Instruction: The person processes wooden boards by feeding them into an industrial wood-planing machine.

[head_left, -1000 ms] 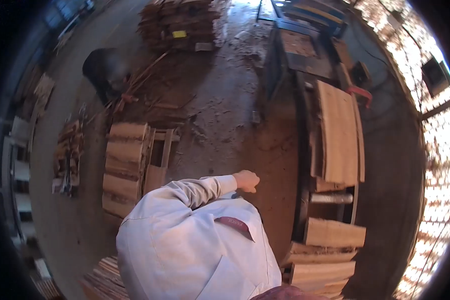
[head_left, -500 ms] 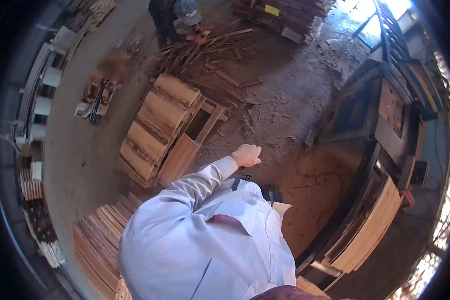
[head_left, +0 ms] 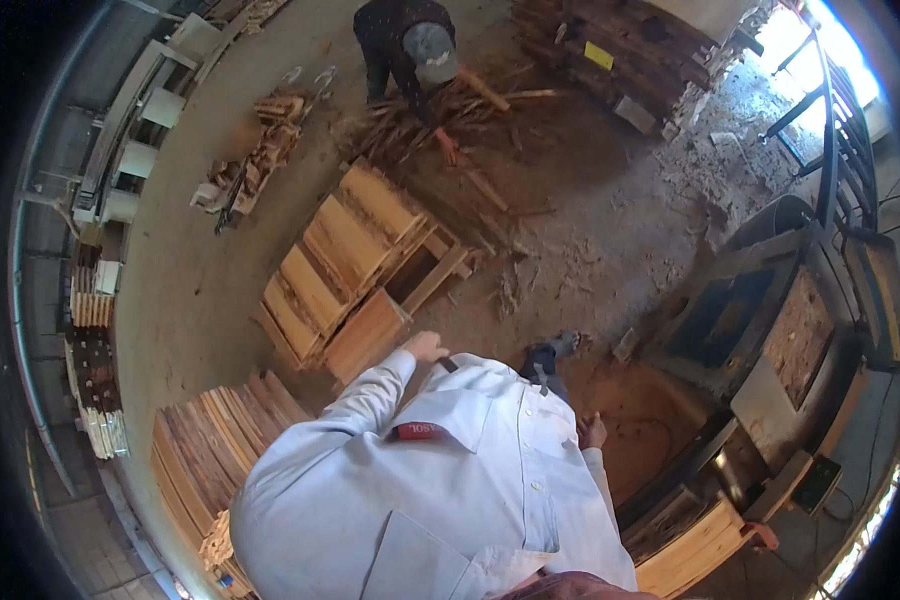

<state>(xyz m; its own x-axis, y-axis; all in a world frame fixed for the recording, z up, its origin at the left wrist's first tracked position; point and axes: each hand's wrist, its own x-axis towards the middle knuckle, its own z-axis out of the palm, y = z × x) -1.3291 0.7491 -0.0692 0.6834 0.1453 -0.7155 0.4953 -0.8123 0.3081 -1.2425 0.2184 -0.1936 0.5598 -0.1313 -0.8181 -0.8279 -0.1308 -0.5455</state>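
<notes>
My left hand (head_left: 427, 347) is beside my waist, near the corner of a stack of wooden boards (head_left: 320, 262). Its fingers are curled together with nothing visible in them. On the other side of my body hangs my right hand (head_left: 592, 430), small and in shade above the reddish dusty floor. Its fingers look slightly apart, and no object shows in it. Both arms wear light shirt sleeves.
Another person (head_left: 406, 50) in a cap bends over a pile of wood strips (head_left: 420, 125), holding a piece. A machine (head_left: 735, 310) stands at right, a ladder-like frame (head_left: 838, 130) behind it. More boards (head_left: 210, 440) are stacked at lower left; stacked timber (head_left: 610, 50) lies at the top.
My left hand has drawn back toward my waist from over the floor. My right hand has come into view. The other person's arm reaches lower, and the whole view has shifted.
</notes>
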